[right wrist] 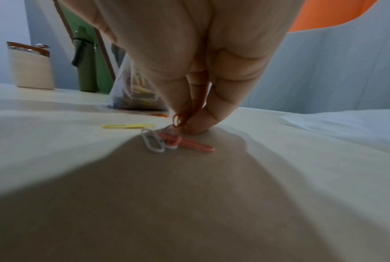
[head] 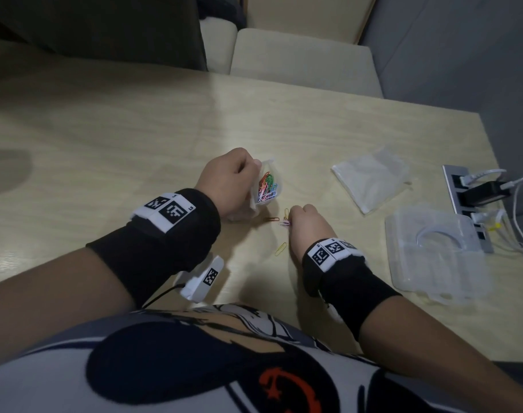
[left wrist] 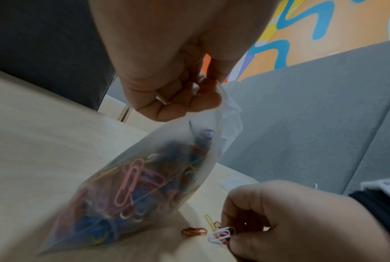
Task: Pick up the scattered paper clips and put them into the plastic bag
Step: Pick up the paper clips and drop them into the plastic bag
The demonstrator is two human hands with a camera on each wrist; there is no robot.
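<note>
Holding plastic bag (head: 266, 186) stuffed with coloured paper clips (left wrist: 131, 184).

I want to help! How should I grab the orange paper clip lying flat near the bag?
The orange paper clip lies flat on the table, alone, between the bag and the right hand. Come from straight above and pinch its two long sides; probably tip one rounded end up first, since it's thin wire.
</note>
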